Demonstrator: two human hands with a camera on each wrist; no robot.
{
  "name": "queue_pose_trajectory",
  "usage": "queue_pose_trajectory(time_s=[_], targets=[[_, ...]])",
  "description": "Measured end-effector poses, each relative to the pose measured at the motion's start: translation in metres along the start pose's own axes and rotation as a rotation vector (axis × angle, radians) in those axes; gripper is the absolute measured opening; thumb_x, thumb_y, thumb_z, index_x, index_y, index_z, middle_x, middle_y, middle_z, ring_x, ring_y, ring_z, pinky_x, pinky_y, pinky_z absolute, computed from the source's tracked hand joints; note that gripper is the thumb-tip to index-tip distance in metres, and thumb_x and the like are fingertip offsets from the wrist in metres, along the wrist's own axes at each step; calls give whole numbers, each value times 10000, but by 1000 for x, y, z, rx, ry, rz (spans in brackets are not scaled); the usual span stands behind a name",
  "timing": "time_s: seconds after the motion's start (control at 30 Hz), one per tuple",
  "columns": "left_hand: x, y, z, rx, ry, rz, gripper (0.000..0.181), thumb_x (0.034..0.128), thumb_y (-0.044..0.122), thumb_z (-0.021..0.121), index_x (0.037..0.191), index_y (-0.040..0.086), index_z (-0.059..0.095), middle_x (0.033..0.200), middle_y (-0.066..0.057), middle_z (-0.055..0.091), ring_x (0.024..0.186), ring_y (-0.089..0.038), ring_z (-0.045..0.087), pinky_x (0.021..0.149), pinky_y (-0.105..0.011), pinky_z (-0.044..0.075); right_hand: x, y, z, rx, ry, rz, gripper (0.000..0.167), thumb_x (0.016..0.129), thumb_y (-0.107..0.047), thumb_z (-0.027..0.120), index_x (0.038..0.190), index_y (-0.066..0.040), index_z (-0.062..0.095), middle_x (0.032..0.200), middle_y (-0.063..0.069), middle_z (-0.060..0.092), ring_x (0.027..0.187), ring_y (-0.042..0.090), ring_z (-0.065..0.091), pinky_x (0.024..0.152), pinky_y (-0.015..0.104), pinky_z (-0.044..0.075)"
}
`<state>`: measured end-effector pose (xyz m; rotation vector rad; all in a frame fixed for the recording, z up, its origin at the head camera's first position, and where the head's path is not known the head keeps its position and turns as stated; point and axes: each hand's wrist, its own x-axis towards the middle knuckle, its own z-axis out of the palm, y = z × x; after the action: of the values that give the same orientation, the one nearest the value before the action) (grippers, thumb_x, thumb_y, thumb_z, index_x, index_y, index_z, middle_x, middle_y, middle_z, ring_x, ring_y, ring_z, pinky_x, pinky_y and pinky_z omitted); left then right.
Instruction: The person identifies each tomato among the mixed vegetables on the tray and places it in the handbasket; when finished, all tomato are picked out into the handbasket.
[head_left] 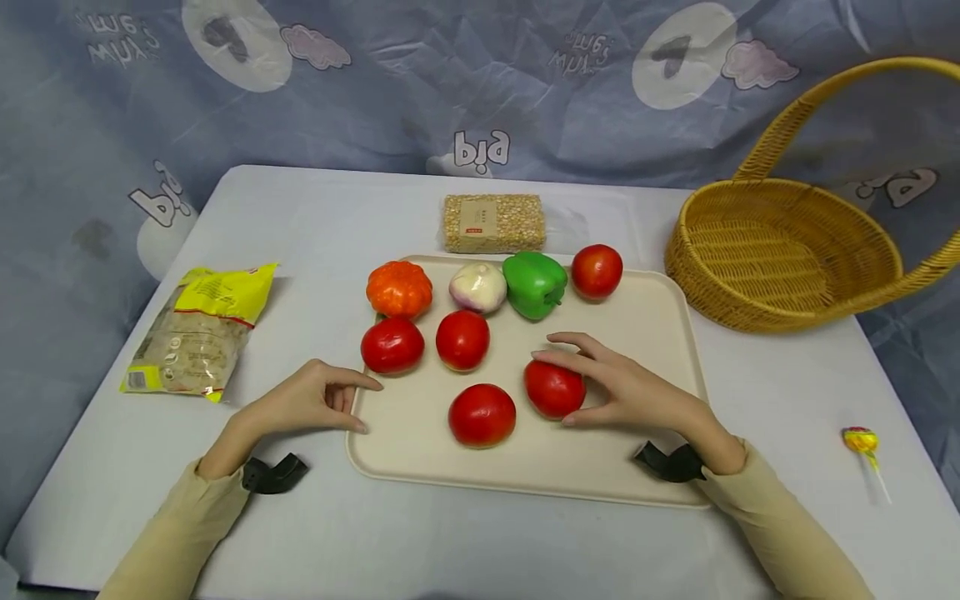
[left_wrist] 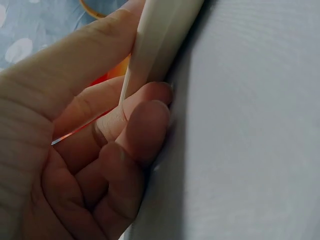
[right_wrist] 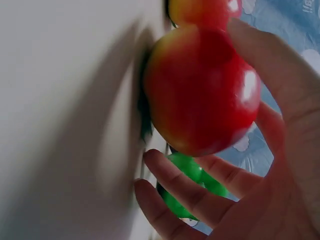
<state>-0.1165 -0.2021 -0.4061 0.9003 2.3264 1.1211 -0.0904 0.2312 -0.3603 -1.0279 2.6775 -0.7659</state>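
Observation:
My right hand (head_left: 637,383) curves its thumb and fingers round a red tomato (head_left: 555,389) on the beige tray (head_left: 600,467). In the right wrist view the thumb lies against the tomato (right_wrist: 202,90), while other fingers spread past its far side. My left hand (head_left: 307,400) grips the tray's left edge; the left wrist view has the thumb above the rim (left_wrist: 162,40) and curled fingers beneath it. Several more tomatoes (head_left: 482,415) lie on the tray. Along its back are an orange pumpkin (head_left: 400,289), a white-purple bulb (head_left: 477,287) and a green bell pepper (head_left: 535,285).
A yellow wicker basket (head_left: 750,296) with a tall handle stands at the back right. Behind the tray lies a pack of yellow grains (head_left: 493,223). A yellow-topped bag (head_left: 198,333) is on the left, a lollipop (head_left: 861,442) on the right.

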Motion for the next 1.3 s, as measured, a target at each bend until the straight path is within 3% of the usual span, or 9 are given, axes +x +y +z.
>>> queue_pose_trajectory(time_s=[0.3, 0.53, 0.63, 0.73, 1.03, 1.23, 1.3], targets=[[-2, -1, 2, -23, 0, -19, 469, 698, 308, 820, 1090, 93, 681, 613, 44, 569, 495, 5, 468, 453, -182, 414, 2, 0, 4, 42, -26, -20, 680, 739, -313, 795, 1336, -338, 472, 1337, -98, 464, 1218, 70, 471, 979, 340, 472], [-2, -1, 3, -36, 1, -26, 470, 693, 304, 823, 1095, 107, 678, 616, 50, 568, 491, 0, 470, 454, -187, 419, 0, 3, -7, -10, 44, -5, 680, 716, -298, 813, 1315, -317, 492, 1317, -82, 484, 1205, 80, 479, 975, 334, 465], [-2, 0, 3, -34, 2, -37, 475, 689, 310, 825, 1101, 127, 674, 614, 60, 563, 487, -3, 469, 453, -190, 419, -3, 5, -19, -33, 88, 23, 685, 717, -286, 813, 1319, -299, 486, 1310, -68, 484, 1200, 97, 479, 972, 329, 458], [-3, 0, 2, -28, 3, -48, 479, 685, 328, 825, 1101, 150, 668, 613, 65, 557, 487, -8, 471, 452, -191, 419, -8, 11, -31, -73, 148, 36, 703, 701, -261, 825, 1318, -270, 488, 1297, -44, 480, 1193, 104, 468, 968, 246, 437], [-4, -1, 3, -7, -10, -55, 500, 690, 386, 812, 1107, 171, 639, 601, 52, 522, 486, -15, 471, 458, -190, 418, -19, 40, -74, -161, 403, 50, 758, 594, -61, 864, 1279, -132, 546, 1205, 106, 490, 1080, 131, 447, 909, 43, 304], [-4, 0, 3, -11, -7, -49, 498, 694, 381, 811, 1108, 167, 637, 605, 52, 529, 488, -14, 471, 457, -190, 417, -21, 57, -98, -168, 501, 153, 790, 600, 32, 836, 1308, -98, 513, 1216, 176, 458, 1069, 222, 438, 849, 35, 289], [-4, 0, 2, -16, -8, -43, 494, 695, 377, 811, 1107, 166, 637, 605, 49, 532, 486, -15, 473, 458, -191, 419, -21, 63, -104, -171, 521, 186, 782, 620, 21, 826, 1320, -101, 500, 1230, 194, 447, 1077, 263, 441, 851, 95, 318]])
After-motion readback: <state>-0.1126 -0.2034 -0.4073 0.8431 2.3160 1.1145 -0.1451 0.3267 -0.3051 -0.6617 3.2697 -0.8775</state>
